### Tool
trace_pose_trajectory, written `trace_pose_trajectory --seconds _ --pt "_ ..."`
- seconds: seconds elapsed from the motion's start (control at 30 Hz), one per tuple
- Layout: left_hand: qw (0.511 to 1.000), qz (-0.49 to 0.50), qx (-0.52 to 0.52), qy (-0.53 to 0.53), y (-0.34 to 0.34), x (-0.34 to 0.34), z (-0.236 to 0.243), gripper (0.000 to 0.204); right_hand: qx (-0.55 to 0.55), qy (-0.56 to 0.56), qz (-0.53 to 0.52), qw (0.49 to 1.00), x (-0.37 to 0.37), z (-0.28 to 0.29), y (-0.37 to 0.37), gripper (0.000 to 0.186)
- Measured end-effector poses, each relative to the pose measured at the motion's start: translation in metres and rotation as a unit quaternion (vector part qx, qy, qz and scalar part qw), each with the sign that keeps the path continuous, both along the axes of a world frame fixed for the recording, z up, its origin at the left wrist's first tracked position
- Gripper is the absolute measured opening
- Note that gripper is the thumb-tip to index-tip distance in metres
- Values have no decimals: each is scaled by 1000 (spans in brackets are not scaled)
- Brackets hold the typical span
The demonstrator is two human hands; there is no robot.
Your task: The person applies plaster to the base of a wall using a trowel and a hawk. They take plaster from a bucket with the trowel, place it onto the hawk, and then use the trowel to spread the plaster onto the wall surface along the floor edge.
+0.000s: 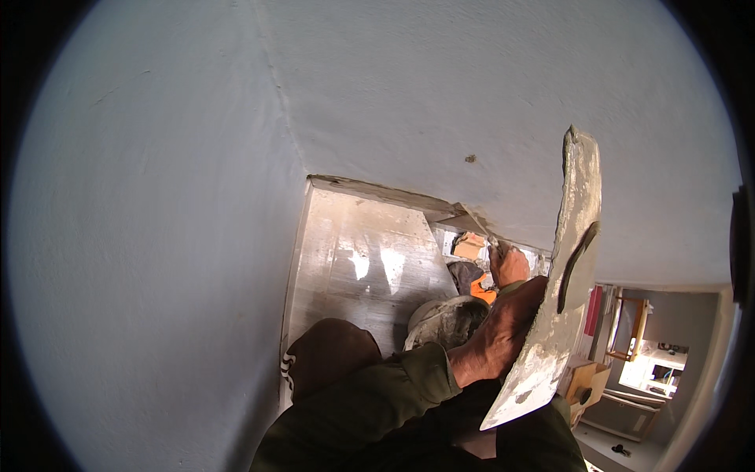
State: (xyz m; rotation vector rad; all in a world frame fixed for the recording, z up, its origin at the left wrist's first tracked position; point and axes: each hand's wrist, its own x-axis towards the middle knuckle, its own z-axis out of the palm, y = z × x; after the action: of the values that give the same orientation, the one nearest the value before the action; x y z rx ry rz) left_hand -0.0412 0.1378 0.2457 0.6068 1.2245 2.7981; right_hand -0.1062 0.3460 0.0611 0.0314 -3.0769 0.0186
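My left hand (491,338), reaching up from the lower edge in a green sleeve, grips a long, plaster-smeared metal trowel (578,197) held upright, with a dark handle visible on its face. Beyond it, my right hand (510,266) holds a narrow scraper (476,219) angled against the rough grey strip (377,193) along the bottom of the pale wall (440,94). A plaster-coated bucket (429,322) stands below my hands.
A pale plank floor (354,244) meets the left wall (141,236). Small cardboard (469,245) and orange and black items (481,289) lie near the bucket. At the right a doorway shows wooden frames (629,326) and boxes (586,385). A brown knee (330,350) is at the bottom.
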Motion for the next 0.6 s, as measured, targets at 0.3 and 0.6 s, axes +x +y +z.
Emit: trace_pose_trajectory --seconds 0.3,0.6 --pt "999 23 -14 38 2 1 -2 38 -2 -20 37 999 -8 -44 -57 35" --pt "996 -65 58 -28 1 2 -5 37 -9 -17 20 1000 -16 -22 -49 35"
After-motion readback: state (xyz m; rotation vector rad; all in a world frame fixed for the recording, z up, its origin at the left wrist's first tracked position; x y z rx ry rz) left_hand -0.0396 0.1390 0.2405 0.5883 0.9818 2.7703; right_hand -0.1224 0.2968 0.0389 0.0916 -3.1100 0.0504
